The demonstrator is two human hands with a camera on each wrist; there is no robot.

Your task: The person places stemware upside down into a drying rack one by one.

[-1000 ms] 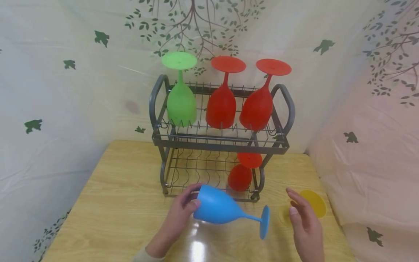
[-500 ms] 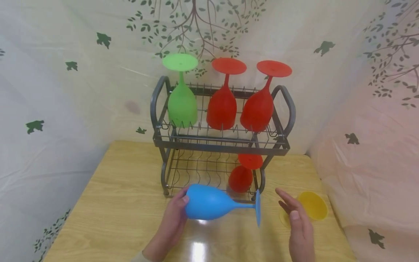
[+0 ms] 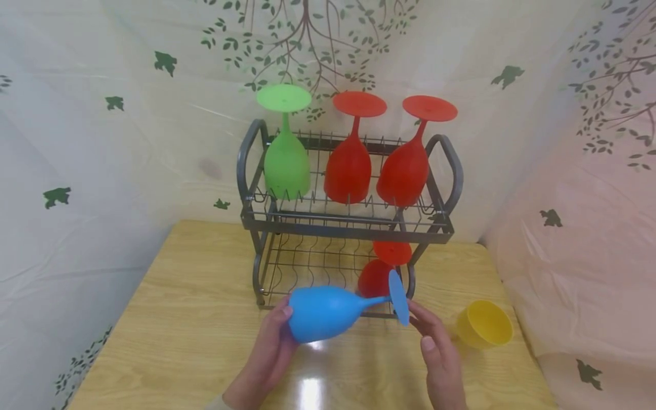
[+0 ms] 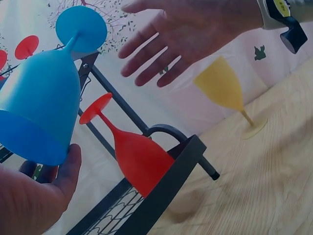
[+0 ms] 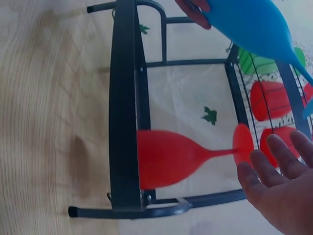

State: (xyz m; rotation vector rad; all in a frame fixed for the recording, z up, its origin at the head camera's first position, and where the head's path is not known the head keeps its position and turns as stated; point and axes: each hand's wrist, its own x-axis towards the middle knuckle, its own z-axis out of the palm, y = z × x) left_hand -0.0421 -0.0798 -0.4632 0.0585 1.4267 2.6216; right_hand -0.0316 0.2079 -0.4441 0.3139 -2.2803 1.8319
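Observation:
My left hand (image 3: pixel 271 339) grips a blue plastic wine glass (image 3: pixel 323 313) by its bowl, close to the rim. The glass lies nearly sideways in the air, its foot pointing right and a little up. My right hand (image 3: pixel 439 353) is beside that foot, fingertips right at its edge in the head view. In the left wrist view the fingers (image 4: pixel 146 54) of the right hand are spread and straight, holding nothing. Behind the blue glass, an upside-down red wine glass (image 5: pixel 171 159) leans at the right end of the lower tier of a black dish rack (image 3: pixel 348 229).
On the upper tier, a green wine glass (image 3: pixel 287 168) and two red ones, the middle one (image 3: pixel 348 171) and the right one (image 3: pixel 405 171), stand upside down. A yellow wine glass (image 3: pixel 484 326) is on the wooden table (image 3: pixel 195 319) to the right. Printed curtains surround the table.
The blue glass has shifted slightly left and its foot has swung upward. My right hand has moved left, away from the yellow glass and up to the blue glass's foot.

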